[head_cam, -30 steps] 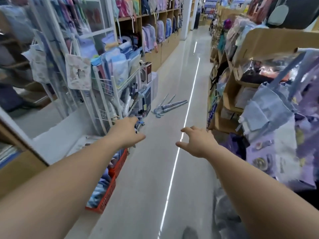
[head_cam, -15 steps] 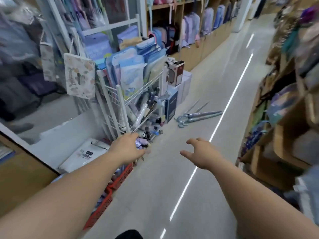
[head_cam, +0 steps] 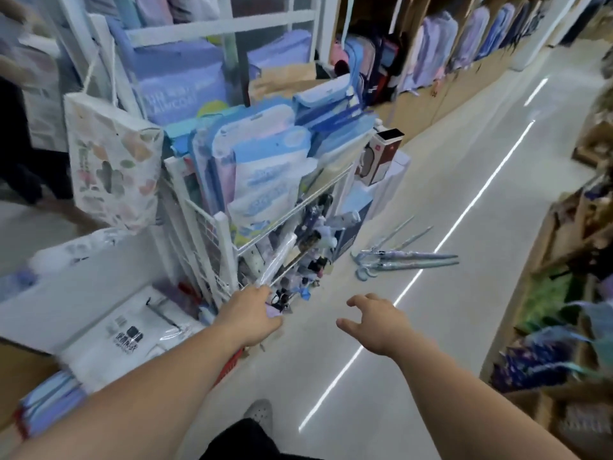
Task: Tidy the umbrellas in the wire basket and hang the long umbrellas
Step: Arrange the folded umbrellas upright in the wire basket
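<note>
Left hand (head_cam: 248, 315) — a second ago short of the wire basket (head_cam: 225, 247), now at its near lower corner, with a lilac item (head_cam: 274, 313) showing at the fingers; grip unclear. Right hand (head_cam: 381, 322) — lower in view. Rack and long umbrellas (head_cam: 408, 260) on the floor — nearer, the view tipped downward. Grey shoe (head_cam: 260, 414) — newly in view at the bottom edge.

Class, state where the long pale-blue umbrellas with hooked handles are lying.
In the head view, the long pale-blue umbrellas lie on the glossy floor, right of the white wire basket rack and beyond the right hand.
</note>
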A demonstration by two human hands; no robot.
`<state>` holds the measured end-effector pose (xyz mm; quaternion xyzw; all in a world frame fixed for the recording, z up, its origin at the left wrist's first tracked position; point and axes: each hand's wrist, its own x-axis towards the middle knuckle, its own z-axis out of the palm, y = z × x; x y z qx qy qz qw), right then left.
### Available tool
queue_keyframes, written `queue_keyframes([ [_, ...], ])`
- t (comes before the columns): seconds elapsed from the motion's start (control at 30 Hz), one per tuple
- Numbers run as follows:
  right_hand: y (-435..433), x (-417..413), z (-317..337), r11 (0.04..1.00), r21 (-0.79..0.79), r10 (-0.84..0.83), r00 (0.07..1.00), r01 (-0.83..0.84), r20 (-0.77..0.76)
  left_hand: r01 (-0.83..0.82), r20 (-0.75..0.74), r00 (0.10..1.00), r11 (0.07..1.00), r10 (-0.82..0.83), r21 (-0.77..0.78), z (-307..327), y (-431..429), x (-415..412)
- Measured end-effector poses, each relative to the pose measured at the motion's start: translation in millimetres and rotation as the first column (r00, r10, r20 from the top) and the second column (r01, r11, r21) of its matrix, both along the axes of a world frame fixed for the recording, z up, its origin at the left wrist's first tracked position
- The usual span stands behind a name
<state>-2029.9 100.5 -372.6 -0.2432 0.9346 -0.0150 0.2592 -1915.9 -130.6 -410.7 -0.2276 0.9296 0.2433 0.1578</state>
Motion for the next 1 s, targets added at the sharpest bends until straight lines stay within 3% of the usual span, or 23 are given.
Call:
queue_keyframes([
  [0.23, -81, -129, -44, 0.990, 0.004, 0.141, 0.988, -0.142, 0.055, -0.192, 0.069, 0.980, 0.978, 0.187, 0.082, -44, -47, -89],
  [0.43, -138, -237, -104, 0.919, -0.031, 0.395, 0.915, -0.394, 0.084, -0.476, 0.141, 0.876, 0.872, 0.460, 0.114, -88, -57, -146],
  [0.67, -176, -309, -158, 0.765, -0.098, 0.642, 0.744, -0.636, 0.185, -0.730, 0.151, 0.683, 0.670, 0.715, 0.133, -131, -13, -190],
  [0.9, -222, -304, -196, 0.569, -0.183, 0.821, 0.563, -0.801, 0.091, -0.747, 0.080, 0.665, 0.663, 0.742, 0.057, -184, -18, -184],
  [1.0, -252, -294, -221, 0.454, -0.139, 0.888, 0.460, -0.880, -0.015, -0.740, 0.012, 0.673, 0.672, 0.740, 0.031, -221, -36, -177],
])
